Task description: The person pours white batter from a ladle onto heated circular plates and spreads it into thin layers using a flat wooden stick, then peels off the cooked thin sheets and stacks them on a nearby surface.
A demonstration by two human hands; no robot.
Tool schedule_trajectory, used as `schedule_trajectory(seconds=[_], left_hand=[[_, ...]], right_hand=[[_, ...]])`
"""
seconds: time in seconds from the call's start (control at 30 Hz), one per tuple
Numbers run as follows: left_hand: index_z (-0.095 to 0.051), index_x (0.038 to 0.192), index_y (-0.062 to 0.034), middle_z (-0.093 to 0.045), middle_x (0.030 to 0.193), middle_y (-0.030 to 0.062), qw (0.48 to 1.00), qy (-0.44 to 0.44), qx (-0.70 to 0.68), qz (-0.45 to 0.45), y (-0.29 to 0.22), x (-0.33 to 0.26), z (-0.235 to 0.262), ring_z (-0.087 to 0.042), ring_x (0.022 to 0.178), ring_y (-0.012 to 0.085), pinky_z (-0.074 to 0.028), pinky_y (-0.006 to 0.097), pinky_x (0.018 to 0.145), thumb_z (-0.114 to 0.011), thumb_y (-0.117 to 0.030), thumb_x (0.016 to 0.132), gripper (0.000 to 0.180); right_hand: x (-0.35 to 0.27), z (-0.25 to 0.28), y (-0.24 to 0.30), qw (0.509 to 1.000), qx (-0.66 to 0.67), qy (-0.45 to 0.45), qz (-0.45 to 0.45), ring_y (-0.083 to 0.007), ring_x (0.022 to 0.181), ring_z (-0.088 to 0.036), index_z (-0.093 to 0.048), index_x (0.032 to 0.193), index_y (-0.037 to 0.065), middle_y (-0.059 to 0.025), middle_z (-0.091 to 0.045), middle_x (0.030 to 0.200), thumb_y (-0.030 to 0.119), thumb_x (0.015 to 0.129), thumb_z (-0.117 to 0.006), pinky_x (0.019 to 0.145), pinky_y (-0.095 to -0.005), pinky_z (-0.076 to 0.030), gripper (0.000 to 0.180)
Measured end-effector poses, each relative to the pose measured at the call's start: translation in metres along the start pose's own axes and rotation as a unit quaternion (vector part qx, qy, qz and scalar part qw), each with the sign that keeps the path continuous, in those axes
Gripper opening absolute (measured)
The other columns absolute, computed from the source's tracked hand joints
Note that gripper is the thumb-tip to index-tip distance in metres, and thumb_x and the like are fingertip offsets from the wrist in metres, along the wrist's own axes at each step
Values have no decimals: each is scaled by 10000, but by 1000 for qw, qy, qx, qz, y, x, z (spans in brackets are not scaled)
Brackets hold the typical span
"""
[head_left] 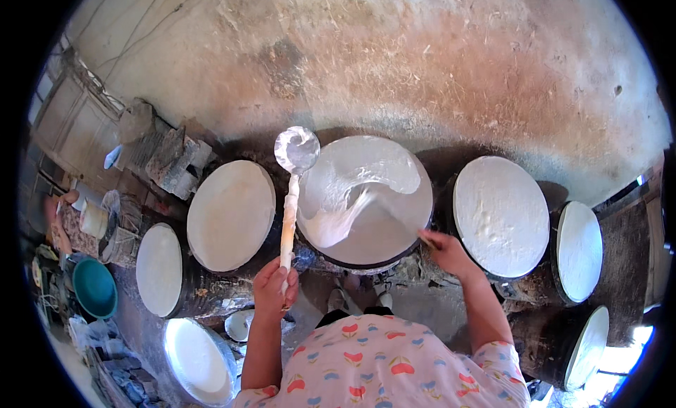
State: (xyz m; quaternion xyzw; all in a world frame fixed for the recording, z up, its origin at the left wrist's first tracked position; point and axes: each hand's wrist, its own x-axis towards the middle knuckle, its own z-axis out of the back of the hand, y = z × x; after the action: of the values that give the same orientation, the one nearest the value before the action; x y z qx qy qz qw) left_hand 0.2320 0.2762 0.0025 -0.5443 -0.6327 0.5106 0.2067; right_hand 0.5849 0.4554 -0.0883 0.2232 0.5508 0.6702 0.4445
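Head view, six round griddles [501,216], one ladle [296,150]

No packages, labels, signs or screens are visible here.

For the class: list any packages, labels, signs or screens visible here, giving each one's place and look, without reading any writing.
None can be made out: no label, sign or screen shows. Crumpled pale bags or wrapping lie at the lower left by the teal basin, too blurred to identify.
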Motion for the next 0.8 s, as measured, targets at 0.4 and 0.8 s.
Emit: schedule_trajectory(seconds=[0.4,0.8], left_hand=[[-527,1177,46,-476,661,35,994,92,-55,15,-29,-16,48,-394,388,68,-311,195,306,-518,-171,926,332],[-538,993,-12,-491,643,18,990,110,87,23,-41,-41,126,-409,409,58,-317,201,333,-457,-130,946,150]], right_hand=[[-115,-63,-11,995,74,-3,-61,-86,847,-588,-567,1304,157,-84,-682,1083,-47,786,-512,772,-255,-481,559],[-161,-214,40,859,-466,-154,-145,-377,688,-625,-360,1411,331,-176,-578,840,61,805,-565,615,-484,-518,695]])
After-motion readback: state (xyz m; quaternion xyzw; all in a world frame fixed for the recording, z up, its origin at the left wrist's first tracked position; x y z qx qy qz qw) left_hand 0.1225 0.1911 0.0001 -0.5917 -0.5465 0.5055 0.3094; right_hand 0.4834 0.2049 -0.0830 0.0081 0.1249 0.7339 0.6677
